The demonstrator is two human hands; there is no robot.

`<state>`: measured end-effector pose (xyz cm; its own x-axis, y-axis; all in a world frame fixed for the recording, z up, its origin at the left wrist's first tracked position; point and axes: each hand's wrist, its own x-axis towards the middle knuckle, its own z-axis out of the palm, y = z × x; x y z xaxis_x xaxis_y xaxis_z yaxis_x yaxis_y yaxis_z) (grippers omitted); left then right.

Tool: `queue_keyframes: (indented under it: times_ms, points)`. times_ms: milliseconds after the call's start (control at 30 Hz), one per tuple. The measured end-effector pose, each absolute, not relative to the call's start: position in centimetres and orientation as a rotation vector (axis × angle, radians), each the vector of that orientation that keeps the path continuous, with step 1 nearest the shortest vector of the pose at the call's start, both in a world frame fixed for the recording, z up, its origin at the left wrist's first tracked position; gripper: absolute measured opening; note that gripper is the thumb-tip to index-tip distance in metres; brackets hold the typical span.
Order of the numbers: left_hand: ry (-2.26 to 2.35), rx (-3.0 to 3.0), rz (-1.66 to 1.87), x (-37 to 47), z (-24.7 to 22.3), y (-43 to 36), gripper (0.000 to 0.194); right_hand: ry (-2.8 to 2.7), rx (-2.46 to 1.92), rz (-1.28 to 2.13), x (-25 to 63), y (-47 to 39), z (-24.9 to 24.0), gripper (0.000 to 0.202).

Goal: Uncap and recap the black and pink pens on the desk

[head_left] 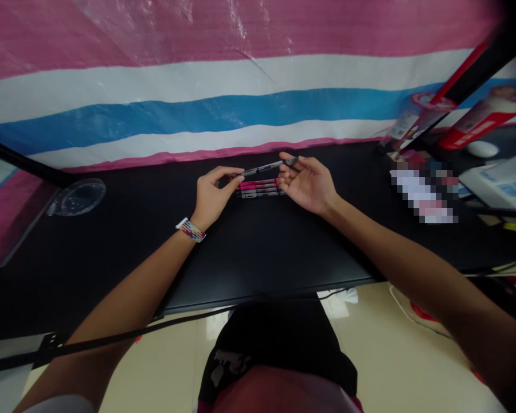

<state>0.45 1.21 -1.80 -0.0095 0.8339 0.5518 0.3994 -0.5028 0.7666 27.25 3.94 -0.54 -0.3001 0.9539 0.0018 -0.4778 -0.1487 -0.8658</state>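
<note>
A slim pen with a clear barrel and dark ends (264, 167) is held slightly tilted above the black table, between my two hands. My left hand (215, 194) pinches its left end between thumb and fingers. At the pen's right end, my right hand (307, 182) is turned palm up, its thumb and index finger closed on the tip and the other fingers curled. Just below the held pen, several pens with pink and dark parts (260, 188) lie side by side on the table, their right ends partly hidden by my right hand.
The black table (258, 246) meets a striped plastic sheet (223, 115) behind. A clear round lid (82, 197) lies at left. On the right are a plastic cup (417, 123), a red-and-white container (481, 123), a white rounded object (482, 149) and a pale box (503, 180).
</note>
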Motion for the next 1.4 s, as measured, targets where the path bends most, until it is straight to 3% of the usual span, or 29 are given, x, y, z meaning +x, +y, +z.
queue_keyframes:
  times_ms: [267,400,867,1400]
  points:
    - [1.321,1.862,1.477,0.1,-2.2,2.7,0.016,-1.643,-0.870,0.773,28.6,6.0,-1.9,0.018]
    - [1.392,1.859,1.403,-0.1,-2.4,3.6,0.015,-1.835,-1.008,0.499,28.6,7.0,-2.8,0.025]
    - [1.602,2.020,1.151,-0.4,-2.4,3.6,0.018,-2.064,-1.133,0.414,28.5,7.1,-3.2,0.036]
    - [1.617,2.030,1.131,-0.2,-2.1,3.4,0.021,-2.027,-1.084,0.443,28.6,7.2,-3.5,0.032]
